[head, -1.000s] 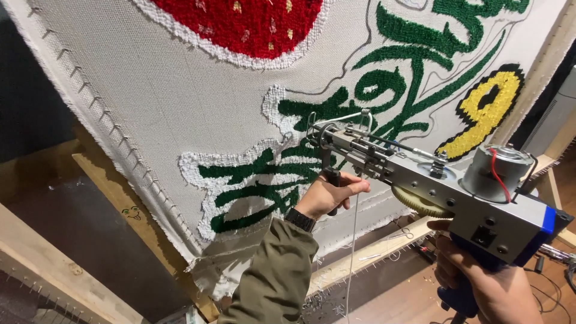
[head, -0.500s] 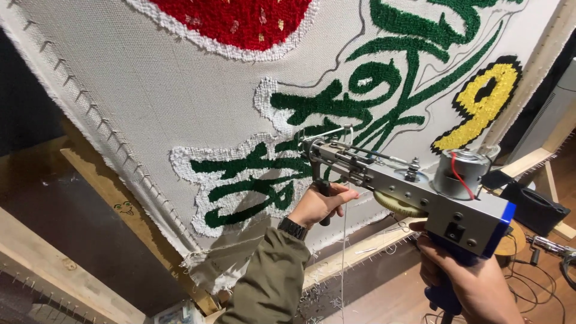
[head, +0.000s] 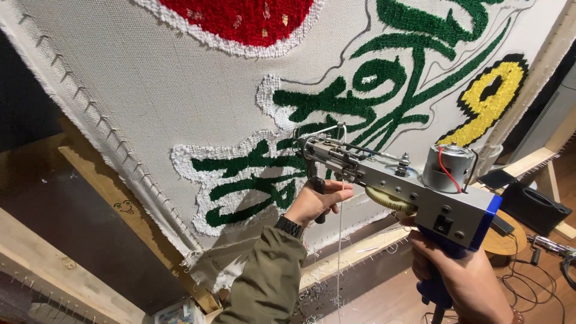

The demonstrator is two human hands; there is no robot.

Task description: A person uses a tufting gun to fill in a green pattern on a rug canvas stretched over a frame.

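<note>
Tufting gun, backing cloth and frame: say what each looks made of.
Tufting gun: bare grey metal body, matte, with screw heads showing; blue handle likely plastic.
Backing cloth: woven off-white fabric, open grid weave, frayed at the edge; the coloured areas look like looped yarn pile.
Frame: unfinished wood, grain visible, with rows of small metal nails gripping the cloth.

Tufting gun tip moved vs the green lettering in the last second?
Yes. The tufting gun tip has slid left and slightly down across the green lettering, away from the yellow figure.
</note>
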